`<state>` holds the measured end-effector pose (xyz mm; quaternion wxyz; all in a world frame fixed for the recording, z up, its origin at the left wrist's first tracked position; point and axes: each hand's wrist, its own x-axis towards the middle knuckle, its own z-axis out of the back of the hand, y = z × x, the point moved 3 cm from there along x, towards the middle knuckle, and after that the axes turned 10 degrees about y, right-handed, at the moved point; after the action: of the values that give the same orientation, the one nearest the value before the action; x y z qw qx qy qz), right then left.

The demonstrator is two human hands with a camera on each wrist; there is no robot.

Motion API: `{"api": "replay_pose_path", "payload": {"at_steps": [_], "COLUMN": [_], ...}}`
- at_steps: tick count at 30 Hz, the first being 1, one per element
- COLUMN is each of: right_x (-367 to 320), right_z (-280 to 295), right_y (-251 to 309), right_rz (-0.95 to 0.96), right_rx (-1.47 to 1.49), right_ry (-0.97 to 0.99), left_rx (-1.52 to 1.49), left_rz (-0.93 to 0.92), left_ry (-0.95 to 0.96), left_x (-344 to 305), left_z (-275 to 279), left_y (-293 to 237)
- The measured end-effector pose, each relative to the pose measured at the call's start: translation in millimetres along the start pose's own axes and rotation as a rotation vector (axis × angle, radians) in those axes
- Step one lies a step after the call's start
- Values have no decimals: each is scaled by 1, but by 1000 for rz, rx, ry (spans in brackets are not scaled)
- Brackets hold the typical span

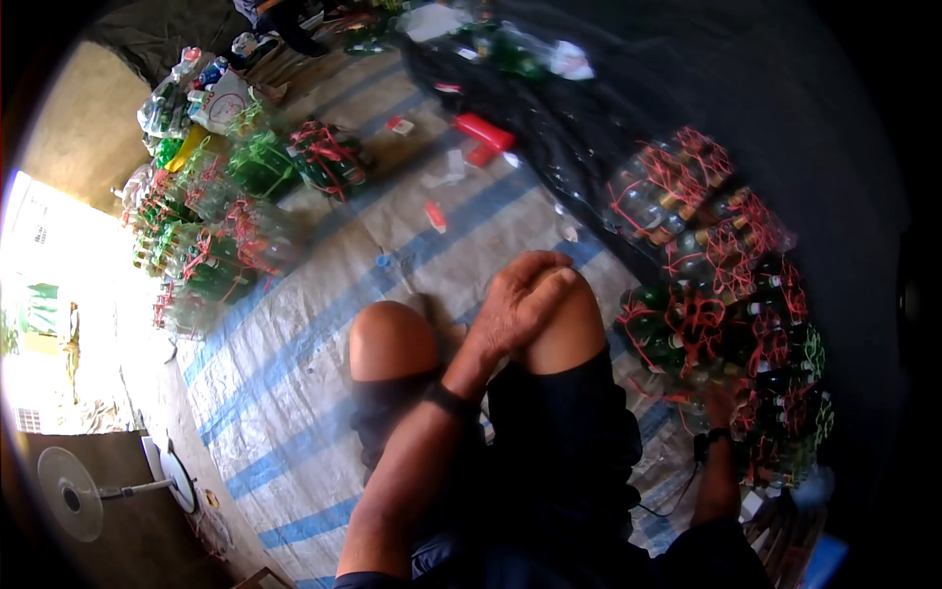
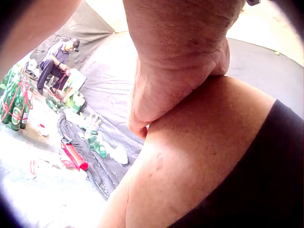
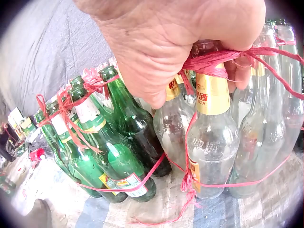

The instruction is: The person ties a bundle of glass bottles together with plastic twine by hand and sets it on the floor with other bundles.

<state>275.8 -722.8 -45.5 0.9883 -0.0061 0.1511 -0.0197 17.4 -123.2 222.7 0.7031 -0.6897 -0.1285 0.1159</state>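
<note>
My left hand (image 1: pixel 525 299) rests over the knee (image 1: pixel 569 334) on the right, holding nothing; the left wrist view shows its palm side lying against the skin. Out to the right, my right hand (image 1: pixel 721 398) is at a tied group of glass bottles. In the right wrist view its fingers curl round the neck of a clear beer bottle (image 3: pixel 213 137) with a gold neck label, where red plastic string (image 3: pixel 209 64) is wound. More clear bottles stand around it. Green bottles (image 3: pixel 126 161) are bound alongside, with string round their necks and bodies.
Many tied bottle bundles (image 1: pixel 677 187) line the right side, and others (image 1: pixel 211 231) stand at left. A striped blue-and-white tarp (image 1: pixel 324 363) covers the floor, with a red cylinder (image 1: pixel 484 132) and litter on it. A fan (image 1: pixel 71 496) stands lower left. Another person (image 2: pixel 54 66) sits farther off.
</note>
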Motion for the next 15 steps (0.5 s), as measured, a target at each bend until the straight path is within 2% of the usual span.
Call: {"api": "replay_pose_path", "payload": {"at_steps": [1, 3, 7, 10, 12, 15], "right_x": [-4, -12, -9, -4, -18, -12], "right_z": [4, 12, 3, -1, 17, 12], "right_y": [4, 9, 2, -2, 15, 10], "right_rz": [0, -153, -103, -31, -80, -95], "right_rx": [2, 176, 177, 73, 64, 121], "right_ry": [-2, 7, -31, -115, 22, 93], "left_rx": [1, 29, 62, 62, 62, 45], "left_rz": [-2, -8, -18, 0, 7, 0], "left_ry": [0, -5, 11, 19, 27, 30], "left_x": [0, 1, -1, -1, -1, 0], "left_z": [0, 1, 1, 1, 1, 1], "left_y": [0, 0, 1, -1, -1, 2]}}
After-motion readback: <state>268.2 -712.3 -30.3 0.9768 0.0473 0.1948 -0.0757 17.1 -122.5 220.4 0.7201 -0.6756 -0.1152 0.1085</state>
